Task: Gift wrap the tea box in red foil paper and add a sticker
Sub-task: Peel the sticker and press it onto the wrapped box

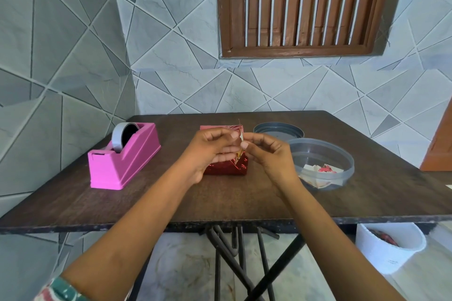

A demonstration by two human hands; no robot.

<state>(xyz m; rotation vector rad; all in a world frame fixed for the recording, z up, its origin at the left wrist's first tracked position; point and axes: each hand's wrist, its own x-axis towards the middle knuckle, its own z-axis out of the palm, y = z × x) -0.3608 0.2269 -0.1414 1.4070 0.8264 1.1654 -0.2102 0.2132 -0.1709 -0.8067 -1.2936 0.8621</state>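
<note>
The tea box wrapped in red foil paper [228, 166] lies on the dark wooden table [220, 198], mostly hidden behind my hands. Just above it, my left hand [210, 151] and my right hand [266, 154] meet and pinch a small sticker on its backing [241, 135], held on edge between the fingertips. A loose bit of the sticker paper hangs below the fingers near the box top. Both hands hover over the box; whether they touch it I cannot tell.
A pink tape dispenser [122, 156] with a grey roll stands to the left. On the right sit a clear round container [322, 164] holding several stickers and its grey lid [278, 131] behind it. A white bucket [389, 247] stands on the floor at lower right.
</note>
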